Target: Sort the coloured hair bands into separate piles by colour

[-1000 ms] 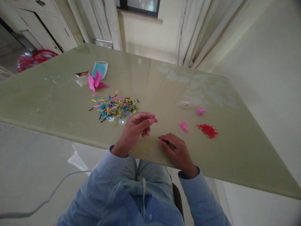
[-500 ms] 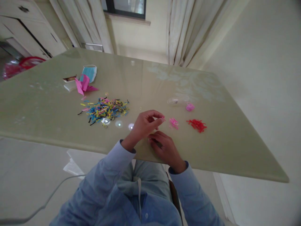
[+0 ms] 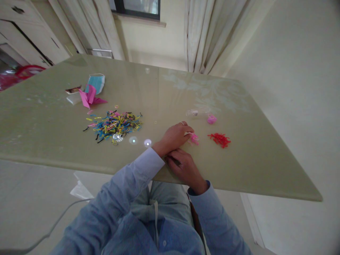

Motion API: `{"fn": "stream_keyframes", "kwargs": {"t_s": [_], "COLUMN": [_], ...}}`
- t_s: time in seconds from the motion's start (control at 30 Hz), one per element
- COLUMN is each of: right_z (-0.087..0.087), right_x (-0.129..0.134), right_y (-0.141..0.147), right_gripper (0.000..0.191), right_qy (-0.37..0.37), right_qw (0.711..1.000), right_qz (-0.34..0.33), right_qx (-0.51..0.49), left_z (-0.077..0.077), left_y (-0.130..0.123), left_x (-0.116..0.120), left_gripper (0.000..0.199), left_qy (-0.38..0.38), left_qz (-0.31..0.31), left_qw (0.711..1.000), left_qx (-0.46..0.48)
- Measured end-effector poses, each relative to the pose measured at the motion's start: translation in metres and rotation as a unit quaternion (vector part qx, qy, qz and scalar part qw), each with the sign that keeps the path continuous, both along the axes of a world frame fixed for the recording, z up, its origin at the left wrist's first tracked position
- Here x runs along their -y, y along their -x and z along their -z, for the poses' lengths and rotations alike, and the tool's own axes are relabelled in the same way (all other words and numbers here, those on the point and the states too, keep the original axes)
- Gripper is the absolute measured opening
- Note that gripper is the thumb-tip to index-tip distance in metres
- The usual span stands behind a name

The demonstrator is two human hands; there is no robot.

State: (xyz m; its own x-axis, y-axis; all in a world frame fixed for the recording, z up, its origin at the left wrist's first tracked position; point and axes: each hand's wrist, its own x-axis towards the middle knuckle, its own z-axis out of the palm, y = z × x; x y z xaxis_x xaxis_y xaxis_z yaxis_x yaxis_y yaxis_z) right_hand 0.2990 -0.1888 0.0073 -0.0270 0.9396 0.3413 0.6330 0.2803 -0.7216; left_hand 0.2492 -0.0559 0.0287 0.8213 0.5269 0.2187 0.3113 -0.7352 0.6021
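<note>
My left hand [image 3: 175, 136] reaches across in front of my right hand, its fingertips together at the left edge of a small pile of pink rubber bands [image 3: 194, 139]. What those fingertips pinch, if anything, is hidden among the pink. My right hand [image 3: 187, 167] rests near the table's front edge with curled fingers, partly tucked behind the left wrist; anything inside them is out of sight. Right of the pink pile lies a pile of red rubber bands [image 3: 220, 140]. A large mixed heap of blue, yellow, black and pink bands [image 3: 117, 124] spreads out on the left.
Behind the small piles lie a clear plastic tube [image 3: 198, 112] and a round pink item [image 3: 211, 119]. Far left on the table [image 3: 255, 166] are a folded pink paper [image 3: 90, 97], a blue face mask [image 3: 96, 84] and a small packet [image 3: 73, 98]. One loose band [image 3: 155, 122] lies mid-table.
My left hand has moved right, from beside the pink pile to its edge. The pink bit seen at its fingertips can no longer be told apart. My right hand has barely moved.
</note>
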Motion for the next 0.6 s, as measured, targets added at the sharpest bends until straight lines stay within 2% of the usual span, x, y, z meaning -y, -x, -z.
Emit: {"fn": "stream_keyframes", "kwargs": {"t_s": [0.3,0.43,0.6], "right_z": [-0.002,-0.005,-0.010], "right_x": [0.000,0.000,0.000], "right_y": [-0.002,-0.002,-0.005], "right_gripper": [0.012,0.013,0.015], "right_qy": [0.010,0.010,0.035], "right_qw": [0.999,0.999,0.996], "right_qz": [0.000,0.005,0.015], "right_qx": [-0.034,-0.048,-0.076], "left_z": [0.003,0.003,0.006], "left_y": [0.017,0.044,0.089], "left_x": [-0.004,-0.006,-0.008], "left_gripper": [0.020,0.017,0.018], "left_qy": [0.008,0.009,-0.012], "left_qz": [-0.029,-0.054,-0.078], "left_qw": [0.999,0.998,0.997], "left_qx": [0.019,0.041,0.027]}}
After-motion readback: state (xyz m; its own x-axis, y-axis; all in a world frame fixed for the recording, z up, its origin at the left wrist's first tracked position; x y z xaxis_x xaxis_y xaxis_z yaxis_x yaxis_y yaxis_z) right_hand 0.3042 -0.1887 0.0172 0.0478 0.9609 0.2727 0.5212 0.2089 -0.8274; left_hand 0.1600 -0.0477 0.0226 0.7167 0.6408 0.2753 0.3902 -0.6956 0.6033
